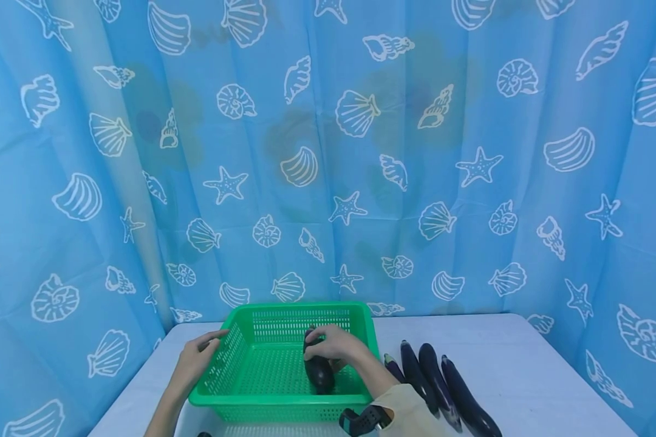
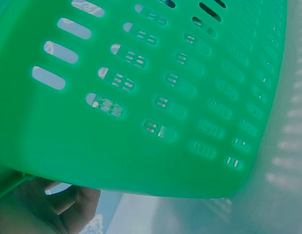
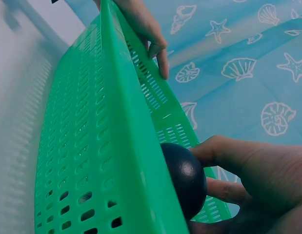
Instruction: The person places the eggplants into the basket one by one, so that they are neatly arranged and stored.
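Note:
My right hand grips a dark purple eggplant inside the right part of a green slotted plastic basket. Thumb and fingers lie around the eggplant's upper part in the head view; its rounded end shows beside the rim in the right wrist view. At the basket's left rim is my left hand, its fingers loosely bent and their tips right by the rim. Low in the left wrist view, part of that hand appears beyond the green wall.
Several long eggplants lie side by side on the white-covered table, right of the basket. A blue curtain with white shell patterns hangs behind the table and at both sides. A small dark object shows at the bottom edge.

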Action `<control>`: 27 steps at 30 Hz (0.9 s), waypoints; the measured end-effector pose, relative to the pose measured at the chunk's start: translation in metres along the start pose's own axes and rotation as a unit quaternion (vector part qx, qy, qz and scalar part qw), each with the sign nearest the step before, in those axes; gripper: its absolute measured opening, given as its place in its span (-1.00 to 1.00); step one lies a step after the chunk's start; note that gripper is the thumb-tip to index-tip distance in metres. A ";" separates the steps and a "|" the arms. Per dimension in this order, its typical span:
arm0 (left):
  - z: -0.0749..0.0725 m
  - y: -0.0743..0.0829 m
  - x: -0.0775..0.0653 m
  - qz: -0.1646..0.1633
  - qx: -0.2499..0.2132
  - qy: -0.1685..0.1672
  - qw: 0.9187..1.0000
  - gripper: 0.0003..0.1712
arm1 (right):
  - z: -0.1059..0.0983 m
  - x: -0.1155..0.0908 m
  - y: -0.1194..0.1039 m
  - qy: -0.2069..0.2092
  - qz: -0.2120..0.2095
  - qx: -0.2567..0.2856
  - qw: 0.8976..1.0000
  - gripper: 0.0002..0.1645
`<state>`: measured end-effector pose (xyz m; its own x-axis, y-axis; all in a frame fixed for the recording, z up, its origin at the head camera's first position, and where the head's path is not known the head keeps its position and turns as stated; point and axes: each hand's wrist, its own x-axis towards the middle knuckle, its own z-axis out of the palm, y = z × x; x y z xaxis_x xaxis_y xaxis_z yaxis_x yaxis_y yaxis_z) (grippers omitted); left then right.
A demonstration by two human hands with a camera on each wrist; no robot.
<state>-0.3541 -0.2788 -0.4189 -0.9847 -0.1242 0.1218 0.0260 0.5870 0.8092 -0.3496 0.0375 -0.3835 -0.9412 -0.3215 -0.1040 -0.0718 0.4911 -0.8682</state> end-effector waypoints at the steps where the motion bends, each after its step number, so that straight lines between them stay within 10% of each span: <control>1: 0.000 0.000 0.000 0.000 0.000 0.001 1.000 -0.54 | 0.000 0.000 0.000 0.000 0.001 -0.002 1.000 -0.53; 27: -0.001 0.002 -0.002 -0.002 0.002 0.000 1.000 -0.53 | 0.003 0.000 0.002 -0.005 0.020 -0.002 1.000 -0.54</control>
<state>-0.3516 -0.2779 -0.4176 -0.9848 -0.1266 0.1185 0.0213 0.5901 0.8070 -0.3488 0.0367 -0.3869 -0.9397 -0.3107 -0.1429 -0.0363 0.5062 -0.8617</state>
